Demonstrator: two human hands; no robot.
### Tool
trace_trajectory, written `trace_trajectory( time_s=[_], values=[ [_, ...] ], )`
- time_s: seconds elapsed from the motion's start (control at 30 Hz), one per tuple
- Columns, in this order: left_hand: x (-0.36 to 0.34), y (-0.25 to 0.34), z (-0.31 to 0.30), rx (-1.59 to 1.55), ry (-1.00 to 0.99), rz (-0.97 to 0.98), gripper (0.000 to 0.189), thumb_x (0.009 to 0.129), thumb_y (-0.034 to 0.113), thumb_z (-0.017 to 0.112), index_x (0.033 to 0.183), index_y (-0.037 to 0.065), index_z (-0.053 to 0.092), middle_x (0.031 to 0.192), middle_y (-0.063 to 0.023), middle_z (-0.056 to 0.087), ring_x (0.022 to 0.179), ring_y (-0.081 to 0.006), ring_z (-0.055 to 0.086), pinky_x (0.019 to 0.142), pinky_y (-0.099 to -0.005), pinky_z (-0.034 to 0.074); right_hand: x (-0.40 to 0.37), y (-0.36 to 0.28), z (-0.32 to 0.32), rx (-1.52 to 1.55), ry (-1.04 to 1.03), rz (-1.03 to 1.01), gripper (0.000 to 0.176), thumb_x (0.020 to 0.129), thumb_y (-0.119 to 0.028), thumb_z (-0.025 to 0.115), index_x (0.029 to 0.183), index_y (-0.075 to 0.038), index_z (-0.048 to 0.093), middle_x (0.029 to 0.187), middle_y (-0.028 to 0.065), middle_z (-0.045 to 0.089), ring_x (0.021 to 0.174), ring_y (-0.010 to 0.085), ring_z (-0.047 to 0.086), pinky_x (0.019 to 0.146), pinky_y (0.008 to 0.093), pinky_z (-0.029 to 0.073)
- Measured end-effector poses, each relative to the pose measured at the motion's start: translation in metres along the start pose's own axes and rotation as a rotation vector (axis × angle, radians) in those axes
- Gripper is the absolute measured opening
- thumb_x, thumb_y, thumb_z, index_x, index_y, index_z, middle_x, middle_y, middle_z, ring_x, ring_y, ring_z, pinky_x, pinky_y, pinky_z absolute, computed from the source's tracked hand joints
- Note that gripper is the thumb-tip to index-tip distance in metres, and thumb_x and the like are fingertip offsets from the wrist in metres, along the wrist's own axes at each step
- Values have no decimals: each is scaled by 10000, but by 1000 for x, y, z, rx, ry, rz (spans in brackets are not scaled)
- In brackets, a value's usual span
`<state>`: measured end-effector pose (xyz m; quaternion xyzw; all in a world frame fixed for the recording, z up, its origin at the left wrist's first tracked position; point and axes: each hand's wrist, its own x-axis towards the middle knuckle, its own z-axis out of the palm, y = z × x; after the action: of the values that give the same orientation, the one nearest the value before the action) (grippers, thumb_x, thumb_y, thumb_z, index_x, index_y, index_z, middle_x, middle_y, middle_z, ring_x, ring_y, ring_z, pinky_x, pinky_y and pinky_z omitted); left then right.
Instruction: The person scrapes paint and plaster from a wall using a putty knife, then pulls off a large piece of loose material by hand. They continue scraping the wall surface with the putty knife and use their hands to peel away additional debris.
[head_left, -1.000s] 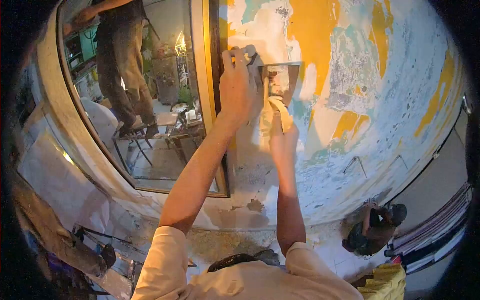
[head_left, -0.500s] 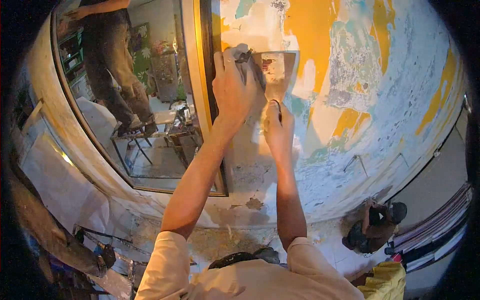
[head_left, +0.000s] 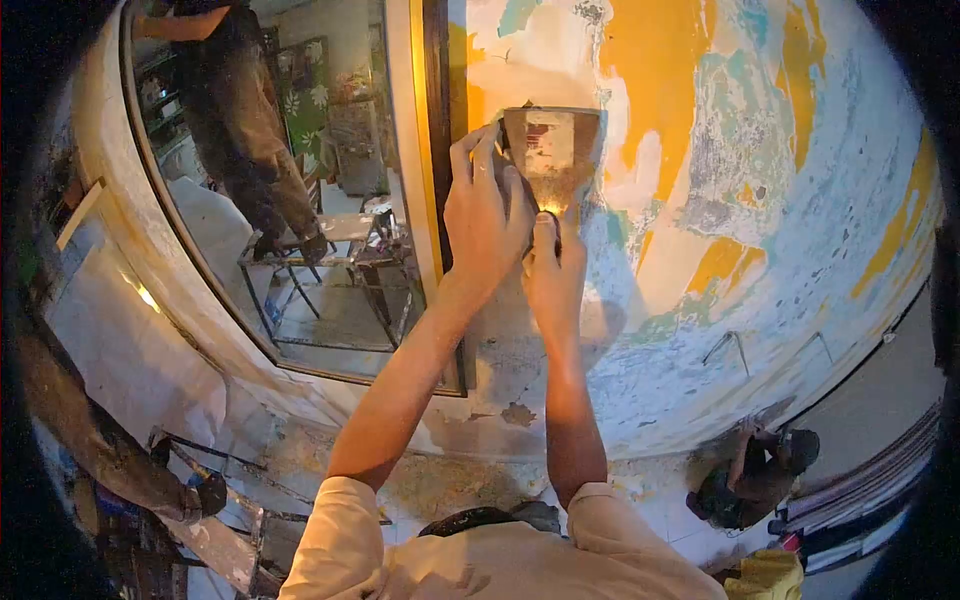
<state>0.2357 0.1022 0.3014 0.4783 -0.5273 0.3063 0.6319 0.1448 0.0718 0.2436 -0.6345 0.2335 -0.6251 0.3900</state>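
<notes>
A broad putty knife (head_left: 550, 142) is upright in front of the wall, its wide blade uppermost and smeared with pale residue. My right hand (head_left: 556, 262) is closed round its handle, thumb pressed near the base of the blade. My left hand (head_left: 487, 210) is beside the blade's left edge, fingers bent and pointing up. Something dark shows between those fingers and the blade; its kind is hidden. Behind, the wall (head_left: 650, 90) has patches of orange, white, pale blue and grey, with peeled and rough areas.
A large framed mirror (head_left: 330, 200) hangs just left of my hands, reflecting a person's legs on a paint-marked bench. At far left a person's leg (head_left: 110, 450) stands on a metal-framed bench (head_left: 225, 545). Another person (head_left: 755, 475) crouches at lower right near stacked striped material (head_left: 870, 480).
My left hand has lowered from the blade's upper left corner to lie alongside its left edge. The dark thing in its fingers is now mostly hidden. The view has shifted slightly left.
</notes>
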Motion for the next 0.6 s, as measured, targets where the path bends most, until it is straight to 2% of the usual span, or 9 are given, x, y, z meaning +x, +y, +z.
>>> trace_trajectory(
  time_s=[0.1, 0.2, 0.27, 0.33, 0.37, 0.43, 0.6],
  values=[
    [-7, -2, 2, -55, -5, -1, 483, 876, 27, 547, 1352, -2, 474, 1246, -222, 498, 1065, -421, 576, 869, -449, 496, 4, 6, 6, -215, 75, -246, 257, 999, -173, 485, 905, 34, 605, 654, 67, 523, 565, 132, 453, 526, 313, 380],
    [-7, -4, 2, -55, -38, -8, 479, 884, 32, 532, 1362, 24, 497, 1264, -208, 507, 1078, -396, 580, 907, -432, 488, 0, 4, 8, -214, 71, -149, 265, 990, -150, 483, 957, 69, 629, 680, 114, 553, 625, 172, 483, 603, 346, 402],
    [-8, -6, 4, -47, -43, 8, 464, 883, 28, 535, 1347, 36, 536, 1292, -188, 512, 1071, -371, 594, 909, -416, 494, -2, 2, 8, -210, 64, -129, 270, 996, -150, 472, 983, 66, 634, 685, 101, 566, 629, 163, 492, 600, 339, 408],
    [-7, -4, 2, -18, -68, 5, 443, 884, 28, 544, 1326, 6, 539, 1287, -187, 522, 1104, -377, 575, 929, -419, 477, -2, -1, 9, -182, 57, -73, 270, 992, -141, 470, 1034, 80, 619, 800, 176, 588, 732, 259, 535, 665, 381, 428],
    [-6, -2, 1, -5, -80, 2, 433, 885, 27, 549, 1316, -8, 540, 1284, -186, 527, 1120, -380, 566, 940, -421, 469, -3, -5, 11, -156, 52, -29, 276, 984, -133, 475, 1073, 95, 602, 912, 256, 603, 834, 359, 573, 732, 427, 446],
    [-3, -1, -1, 32, -116, 19, 437, 883, 34, 554, 1318, -11, 539, 1293, -170, 528, 1121, -365, 563, 941, -416, 469, -2, -4, 16, -103, 60, 1, 289, 977, -124, 482, 1109, 111, 586, 1019, 335, 621, 937, 455, 614, 801, 470, 465],
    [9, -3, -9, 117, -163, 92, 467, 876, 53, 574, 1341, 23, 549, 1309, -136, 538, 1021, -319, 583, 902, -394, 484, 1, -9, 31, 49, 83, 2, 281, 971, -120, 500, 1111, 105, 595, 997, 328, 632, 947, 426, 629, 813, 458, 466]
  ],
)
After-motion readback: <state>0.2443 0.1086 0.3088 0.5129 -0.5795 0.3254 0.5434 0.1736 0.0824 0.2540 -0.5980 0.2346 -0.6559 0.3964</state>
